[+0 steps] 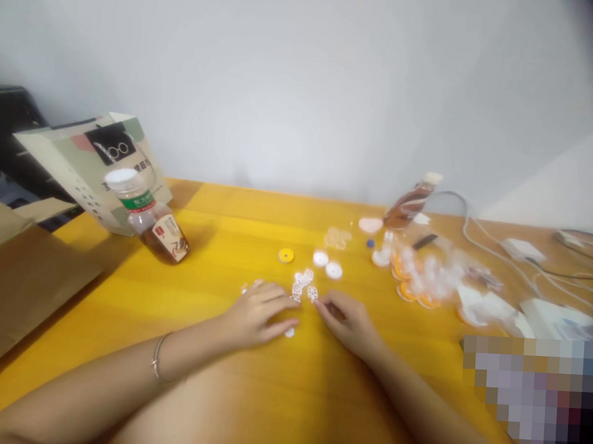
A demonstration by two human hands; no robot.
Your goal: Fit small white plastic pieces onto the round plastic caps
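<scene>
Both my hands rest on a yellow table (209, 376). My left hand (254, 312) lies flat, fingers stretched toward a small white lacy cut-out piece (300, 283), and a small white disc (289, 331) lies by its thumb. My right hand (348, 321) pinches the edge of another small white cut-out piece (313, 293) between its fingertips. Just beyond lie a yellow ring (285, 255) and two white round caps (320, 258) (334, 270).
A tilted drink bottle (147, 217) and a printed paper bag (93, 165) stand at the left, brown cardboard (19, 287) beside them. At the right are another bottle (409, 205), a heap of orange-and-white discs in plastic (423, 278), cables (498, 259) and papers.
</scene>
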